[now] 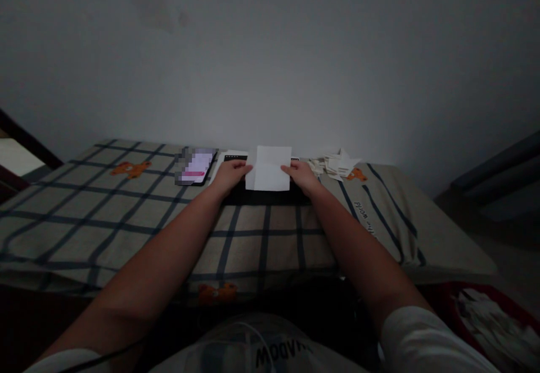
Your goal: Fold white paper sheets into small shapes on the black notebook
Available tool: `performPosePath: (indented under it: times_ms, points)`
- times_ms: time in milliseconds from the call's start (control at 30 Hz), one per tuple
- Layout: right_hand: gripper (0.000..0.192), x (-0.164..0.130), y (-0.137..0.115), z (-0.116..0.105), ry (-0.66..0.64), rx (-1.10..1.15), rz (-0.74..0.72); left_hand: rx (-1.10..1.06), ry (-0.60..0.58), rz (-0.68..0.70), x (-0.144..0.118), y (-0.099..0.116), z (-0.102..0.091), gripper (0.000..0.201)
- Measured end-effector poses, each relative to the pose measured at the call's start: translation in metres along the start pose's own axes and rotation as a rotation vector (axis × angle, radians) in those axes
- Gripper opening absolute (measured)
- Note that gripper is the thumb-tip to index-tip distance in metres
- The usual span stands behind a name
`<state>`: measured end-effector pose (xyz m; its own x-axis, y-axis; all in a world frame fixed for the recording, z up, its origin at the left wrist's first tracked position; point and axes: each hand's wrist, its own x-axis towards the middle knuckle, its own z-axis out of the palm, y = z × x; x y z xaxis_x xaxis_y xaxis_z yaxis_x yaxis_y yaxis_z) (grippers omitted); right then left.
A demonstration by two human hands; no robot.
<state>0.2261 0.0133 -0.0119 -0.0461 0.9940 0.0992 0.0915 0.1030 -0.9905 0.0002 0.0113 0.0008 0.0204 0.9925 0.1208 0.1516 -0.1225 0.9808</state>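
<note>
A white sheet of paper (273, 169) with fold creases is held up between my two hands. My left hand (232, 174) pinches its left edge, thumb on the near face. On the opposite edge, my right hand (302, 176) grips with its thumb in front; the fingers behind the paper are hidden. Under the sheet lies a dark flat board (268, 197), mostly covered by the paper and hands. To the right of my right hand sits a pile of folded white paper pieces (335, 163).
A tablet or phone with a lit, blurred screen (196, 166) lies to the left. Everything rests on a checked cloth (139, 210) with bear prints, against a grey wall (270, 63). At lower right, a red container (459, 311) holds whitish crumpled material.
</note>
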Motion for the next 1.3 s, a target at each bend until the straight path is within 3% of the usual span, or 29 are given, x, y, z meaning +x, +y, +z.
performPosePath:
  times_ms: [200,367,567,767,867,967,1133,1300]
  points:
    - [0.019,-0.001,-0.006,-0.010,-0.124,0.207,0.043,-0.073,-0.029,0.015,0.003,-0.002,-0.002,0.030]
    - [0.014,0.002,-0.007,-0.014,-0.077,0.269,0.099,-0.214,-0.060,0.003,0.005,-0.002,0.000,0.029]
    - [0.022,0.000,-0.016,-0.014,-0.048,0.328,0.131,-0.282,-0.091,-0.035,0.000,0.008,0.000,0.020]
    - [0.019,-0.002,-0.015,-0.014,-0.083,0.308,0.110,-0.422,-0.173,-0.174,-0.002,0.016,-0.007,0.015]
    - [0.019,-0.006,-0.017,-0.008,-0.131,0.270,0.119,-0.372,-0.242,-0.225,-0.003,0.016,-0.005,0.033]
    - [0.019,-0.013,-0.023,-0.001,-0.180,0.205,0.141,-0.245,-0.389,-0.281,-0.009,0.016,0.000,0.048]
    - [0.017,-0.020,-0.027,0.005,-0.231,0.145,0.135,-0.052,-0.616,-0.250,-0.020,0.015,0.002,0.032]
    - [0.021,-0.014,-0.024,0.004,-0.195,0.310,0.069,-0.061,-0.573,-0.222,-0.017,0.011,0.000,0.032]
